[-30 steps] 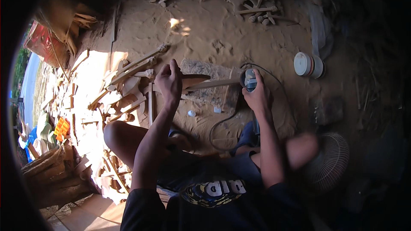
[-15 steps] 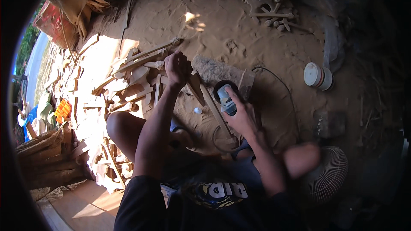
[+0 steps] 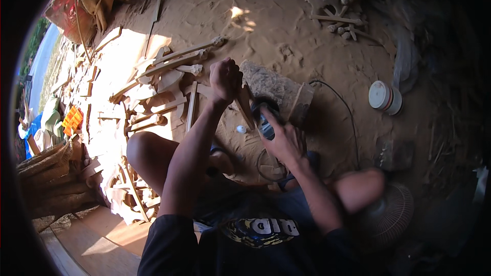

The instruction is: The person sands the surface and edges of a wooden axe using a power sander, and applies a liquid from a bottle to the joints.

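My left hand (image 3: 225,81) is closed in a fist around a wooden piece (image 3: 245,112), whose narrow end slants down to the right. In my right hand (image 3: 287,143) is a handheld power sander (image 3: 267,127) with a dark round head. The head sits right beside the wooden piece; whether they touch, I cannot tell. Just beyond both hands is a rough pale block (image 3: 276,89) on the sandy ground. A small white round thing (image 3: 241,129) lies below the wooden piece.
Shaped wooden parts (image 3: 163,84) lie heaped at my left, partly sunlit. Another pile (image 3: 337,18) is at the far right. A black cord (image 3: 343,103) curves over the sand. Right of it are a white tub (image 3: 381,96) and a round wire fan guard (image 3: 391,214).
The sander has moved left, closer to my left hand. The wooden piece has turned, and its long strip no longer shows reaching down toward my legs. The whole view has shifted slightly.
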{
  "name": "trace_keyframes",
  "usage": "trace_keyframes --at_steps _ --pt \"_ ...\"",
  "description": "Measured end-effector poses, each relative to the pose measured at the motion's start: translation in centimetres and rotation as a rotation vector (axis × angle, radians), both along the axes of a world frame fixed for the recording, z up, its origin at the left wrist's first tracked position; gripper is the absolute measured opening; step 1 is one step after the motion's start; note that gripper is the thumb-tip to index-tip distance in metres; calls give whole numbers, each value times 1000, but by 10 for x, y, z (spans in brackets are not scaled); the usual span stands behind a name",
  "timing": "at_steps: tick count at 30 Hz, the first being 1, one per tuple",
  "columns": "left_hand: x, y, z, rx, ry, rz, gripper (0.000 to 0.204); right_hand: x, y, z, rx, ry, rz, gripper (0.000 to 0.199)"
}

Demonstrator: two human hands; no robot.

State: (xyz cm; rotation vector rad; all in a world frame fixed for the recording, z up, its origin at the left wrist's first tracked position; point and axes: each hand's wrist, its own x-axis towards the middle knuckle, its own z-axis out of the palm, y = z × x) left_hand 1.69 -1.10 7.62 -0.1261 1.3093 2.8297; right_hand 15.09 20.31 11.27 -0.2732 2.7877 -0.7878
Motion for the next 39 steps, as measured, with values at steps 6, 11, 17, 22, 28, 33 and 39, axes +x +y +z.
trace_keyframes --at_steps 6,11,17,22,28,33,39 --pt "0 0 -2 -13 8 -19 47 -15 -8 -3 -36 109 13 80" --pt "1 5 3 -44 35 1 48 -18 -8 1 14 46 14 80" --pt "-2 5 6 -60 19 -29 47 -5 -1 4 58 37 30 80" --pt "-4 5 6 -82 17 -50 45 30 13 5 80 -60 53 78" --pt "-3 -1 4 -120 21 117 39 64 41 8 -81 -153 22 79" --pt "0 -20 10 -25 -12 358 38 61 63 24 -187 155 -101 78" --pt "24 -11 12 -163 79 651 40 32 85 11 -343 194 -302 81"
